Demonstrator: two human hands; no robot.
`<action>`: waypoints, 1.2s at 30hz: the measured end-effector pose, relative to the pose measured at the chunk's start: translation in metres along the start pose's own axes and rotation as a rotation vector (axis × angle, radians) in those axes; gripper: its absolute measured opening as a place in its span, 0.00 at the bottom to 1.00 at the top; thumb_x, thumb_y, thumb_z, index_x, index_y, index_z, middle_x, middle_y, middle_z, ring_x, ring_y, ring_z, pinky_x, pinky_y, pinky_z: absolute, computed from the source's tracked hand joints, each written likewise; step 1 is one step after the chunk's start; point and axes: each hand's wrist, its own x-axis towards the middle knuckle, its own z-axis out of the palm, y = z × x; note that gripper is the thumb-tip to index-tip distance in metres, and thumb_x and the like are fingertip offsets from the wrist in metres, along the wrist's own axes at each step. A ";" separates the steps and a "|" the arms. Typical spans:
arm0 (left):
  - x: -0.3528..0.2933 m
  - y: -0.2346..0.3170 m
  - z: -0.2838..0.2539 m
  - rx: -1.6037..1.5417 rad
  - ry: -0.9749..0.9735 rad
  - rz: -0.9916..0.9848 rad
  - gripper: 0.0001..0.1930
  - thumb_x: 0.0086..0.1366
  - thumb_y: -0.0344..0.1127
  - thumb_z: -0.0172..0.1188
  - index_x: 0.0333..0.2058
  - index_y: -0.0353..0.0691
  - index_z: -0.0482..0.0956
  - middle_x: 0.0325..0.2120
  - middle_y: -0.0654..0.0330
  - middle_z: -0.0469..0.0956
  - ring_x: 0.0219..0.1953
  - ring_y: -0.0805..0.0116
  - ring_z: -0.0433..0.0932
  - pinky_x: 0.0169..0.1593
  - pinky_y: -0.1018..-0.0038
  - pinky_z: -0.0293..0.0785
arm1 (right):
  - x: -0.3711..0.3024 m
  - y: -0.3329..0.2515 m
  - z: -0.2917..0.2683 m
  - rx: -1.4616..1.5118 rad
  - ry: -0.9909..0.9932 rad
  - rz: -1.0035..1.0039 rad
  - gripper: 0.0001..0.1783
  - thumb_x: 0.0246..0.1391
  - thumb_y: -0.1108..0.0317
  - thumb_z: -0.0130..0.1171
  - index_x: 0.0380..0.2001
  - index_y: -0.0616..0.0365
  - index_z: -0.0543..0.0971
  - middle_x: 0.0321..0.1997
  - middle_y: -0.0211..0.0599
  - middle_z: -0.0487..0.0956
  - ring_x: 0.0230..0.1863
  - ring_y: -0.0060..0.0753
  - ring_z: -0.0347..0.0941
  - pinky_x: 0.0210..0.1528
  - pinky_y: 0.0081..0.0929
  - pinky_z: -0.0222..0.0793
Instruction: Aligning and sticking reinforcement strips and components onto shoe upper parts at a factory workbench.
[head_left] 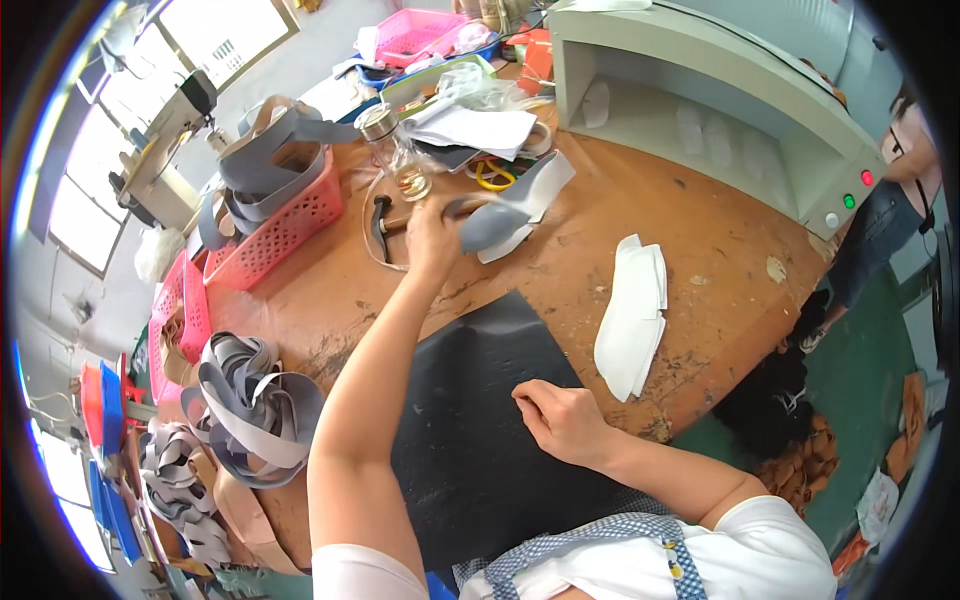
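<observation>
My left hand (432, 240) reaches out over the wooden table, its fingers closed around the handle of a hammer (380, 218) with a dark head. Right beside that hand lie grey and white curved cut pieces (500, 222), partly covered by it. A glass jar with a metal lid (378, 125) stands just beyond. Over the black mat (470, 400) at the table's near side, my right hand (565, 422) is held with curled fingers; whatever may be between them is hidden. To its right lies a stack of white cut pieces (632, 320).
Pink baskets (275, 235) with grey strips line the left side. A bundle of grey strips (255, 405) sits nearer. Yellow-handled scissors (492, 178) lie by white sheets (470, 128). A pale box-shaped machine (700, 110) occupies the back right. Another person (890, 200) is at far right.
</observation>
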 end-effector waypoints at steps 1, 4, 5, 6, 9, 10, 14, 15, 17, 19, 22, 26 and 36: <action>-0.008 0.021 -0.010 -0.017 0.282 0.137 0.13 0.65 0.28 0.56 0.49 0.38 0.76 0.46 0.44 0.76 0.46 0.41 0.77 0.48 0.52 0.73 | -0.001 -0.001 0.000 0.035 0.067 -0.002 0.04 0.57 0.76 0.60 0.36 0.59 0.77 0.27 0.37 0.80 0.23 0.38 0.79 0.25 0.29 0.73; -0.040 0.092 -0.062 -0.120 0.390 0.515 0.15 0.65 0.23 0.53 0.50 0.40 0.75 0.41 0.48 0.75 0.41 0.43 0.76 0.43 0.58 0.75 | -0.009 -0.003 -0.017 0.140 0.121 0.071 0.07 0.60 0.78 0.56 0.42 0.59 0.76 0.31 0.37 0.80 0.24 0.30 0.78 0.26 0.23 0.72; -0.059 0.099 -0.082 -0.108 0.378 0.589 0.15 0.65 0.23 0.52 0.50 0.39 0.75 0.41 0.47 0.75 0.41 0.44 0.77 0.44 0.59 0.75 | -0.009 -0.005 -0.019 0.154 0.116 0.066 0.07 0.60 0.78 0.56 0.42 0.59 0.76 0.31 0.37 0.80 0.24 0.30 0.78 0.26 0.23 0.72; -0.080 0.099 -0.101 -0.090 0.363 0.656 0.16 0.65 0.23 0.52 0.51 0.37 0.75 0.41 0.47 0.76 0.41 0.44 0.77 0.45 0.59 0.76 | -0.007 -0.007 -0.019 0.244 0.202 0.089 0.09 0.62 0.78 0.55 0.44 0.59 0.75 0.35 0.37 0.79 0.28 0.26 0.77 0.28 0.21 0.71; -0.143 0.094 -0.135 -0.165 0.357 0.606 0.18 0.61 0.29 0.58 0.50 0.31 0.74 0.39 0.47 0.79 0.38 0.48 0.79 0.45 0.57 0.78 | -0.002 -0.003 -0.034 0.396 0.346 0.239 0.12 0.63 0.78 0.51 0.50 0.59 0.72 0.46 0.37 0.75 0.38 0.23 0.76 0.36 0.18 0.71; -0.163 0.088 -0.142 -0.116 0.338 0.702 0.20 0.59 0.31 0.61 0.50 0.32 0.75 0.39 0.49 0.79 0.37 0.50 0.79 0.45 0.56 0.79 | 0.005 -0.003 -0.040 0.379 0.429 0.202 0.12 0.64 0.78 0.52 0.49 0.59 0.72 0.45 0.35 0.75 0.40 0.22 0.75 0.38 0.19 0.71; -0.263 0.079 -0.156 0.007 -0.028 0.861 0.21 0.52 0.30 0.68 0.47 0.36 0.78 0.34 0.57 0.77 0.36 0.60 0.79 0.50 0.56 0.80 | 0.027 -0.015 -0.064 0.402 0.308 0.222 0.11 0.63 0.75 0.55 0.48 0.60 0.73 0.45 0.34 0.75 0.44 0.23 0.74 0.44 0.24 0.71; -0.287 0.081 -0.155 0.024 -0.161 0.864 0.20 0.53 0.28 0.67 0.46 0.37 0.79 0.34 0.58 0.76 0.37 0.62 0.79 0.52 0.57 0.79 | 0.031 -0.012 -0.064 0.293 0.182 0.133 0.12 0.61 0.74 0.57 0.47 0.60 0.74 0.46 0.35 0.76 0.45 0.25 0.74 0.46 0.25 0.71; -0.337 0.077 -0.147 0.060 -0.242 0.805 0.25 0.49 0.27 0.67 0.49 0.38 0.77 0.38 0.60 0.76 0.40 0.60 0.78 0.57 0.53 0.75 | 0.040 -0.017 -0.059 0.208 0.023 0.034 0.13 0.60 0.73 0.60 0.47 0.60 0.74 0.47 0.36 0.76 0.46 0.27 0.74 0.47 0.27 0.71; -0.367 0.079 -0.148 0.101 -0.319 0.682 0.27 0.48 0.28 0.68 0.51 0.40 0.76 0.40 0.62 0.76 0.46 0.63 0.78 0.64 0.52 0.68 | 0.055 -0.031 -0.049 0.121 -0.169 -0.065 0.16 0.55 0.74 0.62 0.47 0.62 0.75 0.48 0.39 0.76 0.45 0.34 0.74 0.47 0.29 0.72; -0.392 0.087 -0.144 0.118 -0.336 0.525 0.35 0.48 0.35 0.75 0.56 0.42 0.73 0.44 0.63 0.78 0.55 0.65 0.75 0.70 0.47 0.55 | 0.079 -0.034 -0.019 -0.012 -0.280 -0.310 0.24 0.49 0.73 0.67 0.52 0.57 0.75 0.52 0.39 0.76 0.54 0.42 0.72 0.56 0.36 0.70; -0.405 0.109 -0.139 0.103 -0.245 0.427 0.30 0.49 0.35 0.74 0.54 0.44 0.77 0.39 0.65 0.79 0.52 0.65 0.77 0.70 0.46 0.54 | 0.098 -0.038 0.036 -0.238 -0.606 -0.710 0.24 0.44 0.72 0.66 0.48 0.56 0.78 0.50 0.44 0.79 0.57 0.45 0.73 0.59 0.42 0.70; -0.340 0.056 -0.211 0.700 -0.108 0.175 0.15 0.51 0.20 0.56 0.38 0.34 0.81 0.42 0.54 0.79 0.59 0.56 0.72 0.71 0.37 0.44 | 0.150 -0.001 -0.005 -0.440 0.037 -0.423 0.05 0.53 0.73 0.57 0.34 0.58 0.73 0.29 0.44 0.79 0.29 0.48 0.79 0.31 0.41 0.74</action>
